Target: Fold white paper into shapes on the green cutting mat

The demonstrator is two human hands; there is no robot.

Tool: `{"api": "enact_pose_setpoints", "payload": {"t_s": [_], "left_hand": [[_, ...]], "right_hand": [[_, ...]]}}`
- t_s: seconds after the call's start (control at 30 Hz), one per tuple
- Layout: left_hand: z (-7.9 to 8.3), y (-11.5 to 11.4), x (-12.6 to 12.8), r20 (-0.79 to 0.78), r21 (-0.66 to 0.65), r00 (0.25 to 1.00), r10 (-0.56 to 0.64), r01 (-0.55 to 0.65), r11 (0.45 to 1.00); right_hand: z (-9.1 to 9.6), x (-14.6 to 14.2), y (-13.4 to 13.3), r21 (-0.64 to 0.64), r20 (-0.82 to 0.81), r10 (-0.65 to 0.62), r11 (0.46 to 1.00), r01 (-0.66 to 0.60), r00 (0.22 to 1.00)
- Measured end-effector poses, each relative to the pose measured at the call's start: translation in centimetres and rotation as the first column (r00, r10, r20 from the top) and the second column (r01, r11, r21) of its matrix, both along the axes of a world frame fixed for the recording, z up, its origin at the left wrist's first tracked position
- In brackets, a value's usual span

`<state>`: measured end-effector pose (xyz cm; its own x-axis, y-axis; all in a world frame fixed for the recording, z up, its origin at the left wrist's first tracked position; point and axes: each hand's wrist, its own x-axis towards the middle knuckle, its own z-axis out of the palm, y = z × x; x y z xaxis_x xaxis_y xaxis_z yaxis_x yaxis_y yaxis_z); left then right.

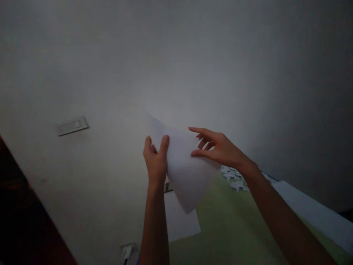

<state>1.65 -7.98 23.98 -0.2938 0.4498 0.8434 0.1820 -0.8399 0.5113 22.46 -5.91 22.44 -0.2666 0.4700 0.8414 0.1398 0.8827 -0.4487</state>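
Note:
A white sheet of paper [183,173] is held up in the air, bent, with one corner pointing down. My left hand [156,158] grips its left side, thumb on the near face and fingers curled behind. At the sheet's right side is my right hand [213,145], its index finger stretched out and a gap between thumb and fingers. The right thumb overlaps the paper in view; whether it presses on it I cannot tell. Below the raised sheet, another white paper [182,221] lies on the green tabletop [220,228].
Several folded or cut white paper pieces [234,177] lie at the table's back edge. A long white sheet or stack [311,209] lies along the right. On the grey wall are a switch plate [72,126] and a socket with a plug [127,251]. A dark shape fills the lower left.

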Motion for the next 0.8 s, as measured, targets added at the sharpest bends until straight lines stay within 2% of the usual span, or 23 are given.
{"api": "enact_pose_setpoints", "payload": {"t_s": [0.17,0.27,0.37,0.53,0.7,0.8], "left_hand": [[-0.2,-0.1,0.2,0.054,-0.002,0.998,0.032,-0.032,0.999],[-0.3,0.1,0.2,0.108,0.024,0.991,0.075,-0.079,0.997],[-0.4,0.3,-0.2,0.149,0.008,0.986,0.074,-0.076,0.997],[-0.6,0.2,-0.6,0.072,-0.037,0.997,0.012,-0.009,0.999],[-0.8,-0.4,-0.6,-0.001,-0.139,0.999,-0.034,0.034,0.990],[-0.8,-0.5,-0.7,-0.012,-0.153,0.999,-0.050,0.048,0.987]], "right_hand": [[0.1,0.7,-0.8,0.029,0.033,-0.003,1.000,0.003,0.999],[0.2,1.1,-1.1,0.004,0.063,-0.044,0.999,0.044,0.997],[0.1,1.2,-0.8,-0.039,0.069,-0.074,0.996,0.077,0.995],[0.1,1.2,-0.1,-0.026,0.028,-0.117,0.993,0.118,0.993],[0.4,2.4,-0.8,0.024,0.047,-0.131,0.991,0.130,0.990],[0.6,2.8,-1.2,0.061,0.031,-0.116,0.992,0.114,0.993]]}}
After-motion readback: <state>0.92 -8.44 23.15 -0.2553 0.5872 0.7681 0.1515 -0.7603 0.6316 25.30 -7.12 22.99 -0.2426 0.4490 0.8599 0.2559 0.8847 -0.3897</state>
